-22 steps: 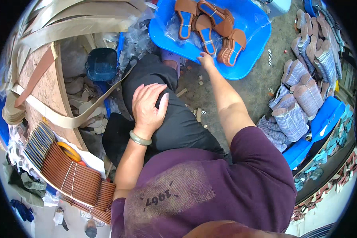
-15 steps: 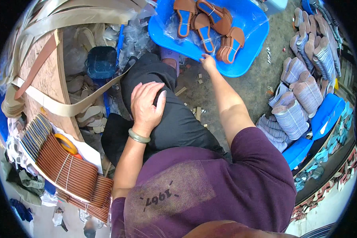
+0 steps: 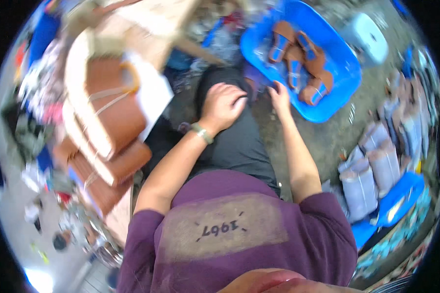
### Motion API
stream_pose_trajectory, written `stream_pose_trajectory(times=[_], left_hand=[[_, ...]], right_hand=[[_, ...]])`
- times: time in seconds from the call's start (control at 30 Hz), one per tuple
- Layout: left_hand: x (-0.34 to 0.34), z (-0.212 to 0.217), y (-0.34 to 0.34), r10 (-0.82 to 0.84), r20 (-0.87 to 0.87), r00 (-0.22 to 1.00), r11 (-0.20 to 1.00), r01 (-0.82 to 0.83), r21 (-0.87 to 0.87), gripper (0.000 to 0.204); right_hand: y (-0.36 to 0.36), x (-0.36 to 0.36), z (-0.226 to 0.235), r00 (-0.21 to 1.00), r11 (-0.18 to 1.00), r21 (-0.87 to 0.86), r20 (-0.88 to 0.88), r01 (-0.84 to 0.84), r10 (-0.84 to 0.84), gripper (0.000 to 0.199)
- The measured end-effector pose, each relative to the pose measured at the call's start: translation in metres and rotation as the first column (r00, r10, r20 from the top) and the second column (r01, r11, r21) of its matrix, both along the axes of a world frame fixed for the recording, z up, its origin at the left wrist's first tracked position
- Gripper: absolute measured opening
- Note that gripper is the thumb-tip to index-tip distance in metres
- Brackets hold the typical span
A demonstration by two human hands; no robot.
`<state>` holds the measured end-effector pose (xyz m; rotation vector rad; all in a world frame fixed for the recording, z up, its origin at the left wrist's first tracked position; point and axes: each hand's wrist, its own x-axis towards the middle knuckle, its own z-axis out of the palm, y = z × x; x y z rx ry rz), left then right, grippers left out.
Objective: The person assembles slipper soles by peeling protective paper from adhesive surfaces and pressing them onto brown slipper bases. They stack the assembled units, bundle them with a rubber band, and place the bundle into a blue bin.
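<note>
My left hand point(image 3: 224, 103) lies on my dark trouser leg point(image 3: 242, 141), fingers together and slightly bent, thumb apart; it holds nothing. A pale bangle circles that wrist. Beyond the knee, my right hand point(image 3: 280, 99) is at the near left rim of a blue plastic basin point(image 3: 319, 115). Its fingers look stretched and apart, though blurred; whether they touch the rim is unclear. Inside the basin, on clear plastic, lie several brown sandal-shaped shoe pieces point(image 3: 294, 61) with blue patches, some tied in bundles.
At left, tied stacks of brown shoe pieces point(image 3: 113, 97) stand by a white sheet point(image 3: 154, 88) and a wooden board point(image 3: 149, 34). A light-blue stool point(image 3: 367, 39) stands behind the basin. Grey bundled shoe pieces point(image 3: 359, 188) and a blue container point(image 3: 401, 200) line the right side.
The view has swung left, so the basin and both hands appear farther right. My right hand's fingers, earlier closed on the basin's rim, now look loosened. My left hand stays on my leg.
</note>
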<state>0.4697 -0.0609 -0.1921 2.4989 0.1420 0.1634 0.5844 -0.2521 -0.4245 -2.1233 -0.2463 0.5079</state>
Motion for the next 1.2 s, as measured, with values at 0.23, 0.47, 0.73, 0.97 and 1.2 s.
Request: stream_pose_trajectory(times=[0.23,0.47,0.73,0.97,1.2], left_hand=[[-0.024,-0.001,-0.006,0.024,0.001,1.0,1.0,-0.024,0.016,0.02],[-0.054,-0.001,-0.019,-0.056,-0.087,0.995,0.988,0.067,0.137,0.026],[-0.115,0.054,-0.031,-0.324,-0.271,0.907,0.946,0.315,-0.075,0.043],[-0.271,0.219,-0.025,-0.046,0.05,0.998,0.916,0.062,-0.396,0.029],[-0.363,0.227,0.035,0.783,0.203,0.588,0.483,-0.369,-0.794,0.028]], right_hand=[[0.052,-0.027,0.179,0.996,0.804,0.595,-0.086,0.019,0.04,0.033],[0.094,-0.077,0.363,0.945,0.458,0.875,-0.004,-0.155,0.328,0.04],[0.174,-0.111,0.415,0.848,0.603,0.72,-0.037,-0.344,0.528,0.064],[0.206,-0.134,0.424,0.828,0.596,0.705,-0.022,-0.385,0.561,0.075],[0.211,-0.132,0.429,0.848,0.666,0.681,-0.125,-0.305,0.516,0.07]])
